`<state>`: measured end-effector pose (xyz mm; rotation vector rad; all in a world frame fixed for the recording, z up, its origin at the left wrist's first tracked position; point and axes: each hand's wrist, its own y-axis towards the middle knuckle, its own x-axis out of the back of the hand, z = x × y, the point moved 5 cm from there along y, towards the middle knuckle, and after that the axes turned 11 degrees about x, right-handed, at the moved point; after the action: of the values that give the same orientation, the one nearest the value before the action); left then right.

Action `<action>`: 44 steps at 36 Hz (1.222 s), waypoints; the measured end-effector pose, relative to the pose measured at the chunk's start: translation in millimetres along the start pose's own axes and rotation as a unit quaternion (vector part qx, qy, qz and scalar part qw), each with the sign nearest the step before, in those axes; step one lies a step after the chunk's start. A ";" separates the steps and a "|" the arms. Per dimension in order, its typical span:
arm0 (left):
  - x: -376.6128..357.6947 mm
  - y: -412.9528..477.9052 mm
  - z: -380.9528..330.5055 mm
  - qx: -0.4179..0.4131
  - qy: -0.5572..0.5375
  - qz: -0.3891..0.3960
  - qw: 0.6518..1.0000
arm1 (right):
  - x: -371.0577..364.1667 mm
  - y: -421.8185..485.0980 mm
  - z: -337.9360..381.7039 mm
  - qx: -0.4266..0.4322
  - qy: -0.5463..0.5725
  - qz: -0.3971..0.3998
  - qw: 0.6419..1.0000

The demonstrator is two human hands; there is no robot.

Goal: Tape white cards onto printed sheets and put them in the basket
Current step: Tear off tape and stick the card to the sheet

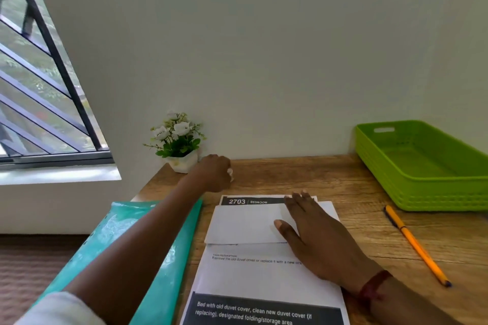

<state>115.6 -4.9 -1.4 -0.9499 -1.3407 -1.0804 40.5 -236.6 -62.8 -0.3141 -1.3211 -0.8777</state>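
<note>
From here I see the printed sheet (264, 280) lying flat at the lower centre of the frame on the wooden desk (343, 182), with the white card (245, 224) laid over its upper part, just below the dark header strip. My right hand (314, 240) rests flat on the card's right side, fingers spread and pressing down, not gripping anything. My left hand (214, 175) is reached out to the upper centre, beside the small flower pot (182, 162), fingers curled into a loose fist around something small and white that I cannot identify; it may be the tape. The green basket (412, 187) sits at the right edge, apparently empty, well apart from the sheet, and a yellow pen (414, 243) lies between them. A teal folder (148, 253) lies at the lower left. I judge both card and sheet to be light, thin and floppy, prone to sliding on the smooth desk, so I would keep the palm down while taping, then lift the pair by an edge.
</note>
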 end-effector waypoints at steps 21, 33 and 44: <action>-34.4 47.0 9.6 0.042 0.000 -0.043 0.998 | 5.1 5.9 7.2 0.037 0.019 -0.039 0.998; -34.7 36.3 -4.3 0.079 -0.169 -0.027 0.982 | 1.1 7.1 -0.6 0.057 0.021 -0.078 0.995; -13.1 -68.7 -57.0 0.101 -0.739 0.176 0.642 | 16.4 2.8 -2.9 0.028 0.059 -0.183 0.981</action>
<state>65.2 -77.0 -21.4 -1.9414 -2.2719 0.4812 44.5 -242.8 -47.5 0.0301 -1.3119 -1.1459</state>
